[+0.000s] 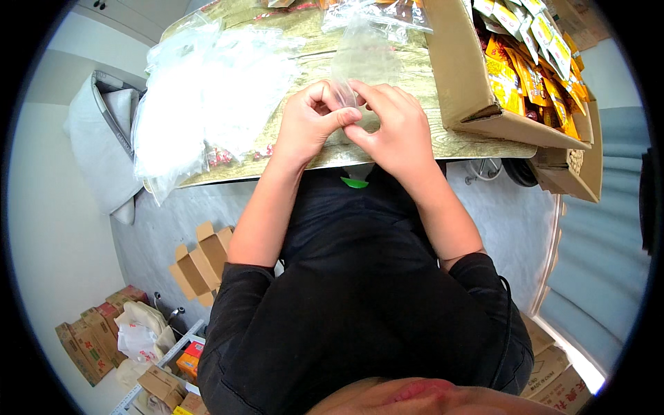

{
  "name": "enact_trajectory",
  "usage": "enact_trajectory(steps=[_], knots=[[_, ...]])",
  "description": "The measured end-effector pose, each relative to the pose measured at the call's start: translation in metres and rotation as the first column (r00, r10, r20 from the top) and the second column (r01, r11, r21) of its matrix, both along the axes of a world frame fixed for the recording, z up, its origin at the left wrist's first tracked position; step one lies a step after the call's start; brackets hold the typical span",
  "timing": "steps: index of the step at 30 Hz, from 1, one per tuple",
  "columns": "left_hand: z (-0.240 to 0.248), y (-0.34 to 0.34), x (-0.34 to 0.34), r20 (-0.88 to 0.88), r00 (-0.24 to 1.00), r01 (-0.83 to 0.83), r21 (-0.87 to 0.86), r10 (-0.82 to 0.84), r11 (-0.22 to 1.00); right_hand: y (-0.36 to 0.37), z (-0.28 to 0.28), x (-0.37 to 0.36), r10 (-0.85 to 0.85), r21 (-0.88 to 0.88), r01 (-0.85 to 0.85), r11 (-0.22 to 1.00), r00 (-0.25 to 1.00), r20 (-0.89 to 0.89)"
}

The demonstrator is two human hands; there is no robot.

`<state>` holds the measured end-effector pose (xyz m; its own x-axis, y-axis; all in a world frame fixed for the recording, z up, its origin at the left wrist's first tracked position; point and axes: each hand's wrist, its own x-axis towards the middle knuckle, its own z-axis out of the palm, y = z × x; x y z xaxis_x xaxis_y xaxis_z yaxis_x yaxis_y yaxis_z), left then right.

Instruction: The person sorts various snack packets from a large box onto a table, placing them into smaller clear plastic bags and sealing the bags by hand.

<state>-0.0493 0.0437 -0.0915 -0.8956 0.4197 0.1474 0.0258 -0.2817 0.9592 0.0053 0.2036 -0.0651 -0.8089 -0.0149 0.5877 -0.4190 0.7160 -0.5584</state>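
A clear plastic bag [365, 57] lies over the wood-patterned table [315, 52], its near end held up between my two hands. My left hand [315, 119] pinches that end between thumb and fingers. From the other side, my right hand [393, 124] has its thumb and forefinger closed on the same edge. The thumbs almost meet. Whether the bag's mouth is parted cannot be made out. To the left of my hands spreads a heap of clear plastic bags [207, 97], overlapping and bright with glare.
At the right, a cardboard box [453, 72] holds several orange packets [529, 76] and white-green sachets [532, 28]. More packaged goods [398, 12] lie at the table's far edge. A grey folded item [104, 138] stands left. On the floor is an opened carton [202, 261].
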Motion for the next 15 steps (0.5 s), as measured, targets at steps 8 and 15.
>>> enact_trajectory(steps=[8, 15], knots=[[0.004, 0.005, 0.002, -0.023, 0.995, -0.093, 0.024, 0.094, 0.995, 0.010, 0.004, 0.006, -0.222, 0.027, 0.223, 0.974, 0.974, -0.040], [-0.003, 0.029, 0.020, 0.164, 0.982, -0.130, 0.227, 0.093, 0.965, -0.017, 0.000, 0.015, -0.107, 0.287, 0.174, 0.942, 0.966, -0.234]])
